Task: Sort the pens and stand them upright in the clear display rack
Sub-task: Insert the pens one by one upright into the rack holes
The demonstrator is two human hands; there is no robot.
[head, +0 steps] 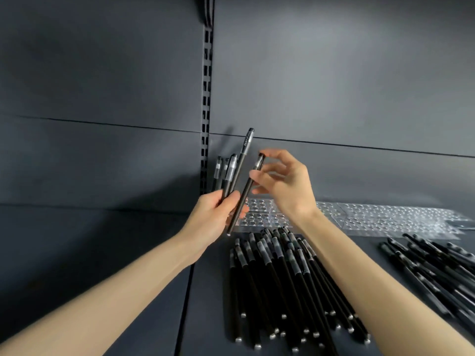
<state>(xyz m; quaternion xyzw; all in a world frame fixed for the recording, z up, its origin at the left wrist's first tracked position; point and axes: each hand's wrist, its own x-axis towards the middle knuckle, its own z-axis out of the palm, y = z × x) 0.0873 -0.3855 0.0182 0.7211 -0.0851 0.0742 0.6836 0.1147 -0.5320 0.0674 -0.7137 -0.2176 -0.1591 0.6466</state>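
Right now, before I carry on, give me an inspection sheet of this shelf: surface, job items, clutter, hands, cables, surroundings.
Surface: dark grey shelf.
Job's things: clear display rack lies at the back, its visible holes hold no pens; centre pile of pens in front of it; right pile of pens beside that.
Clutter: nothing seen.
Hands: left hand grips a bundle of pens, caps up; right hand pinches the cap end of a single pen.
Cables: nothing seen.
Surroundings: grey back panel with a slotted upright.

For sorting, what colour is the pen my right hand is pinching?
Black pen, pinched by right hand; clearest in head view.
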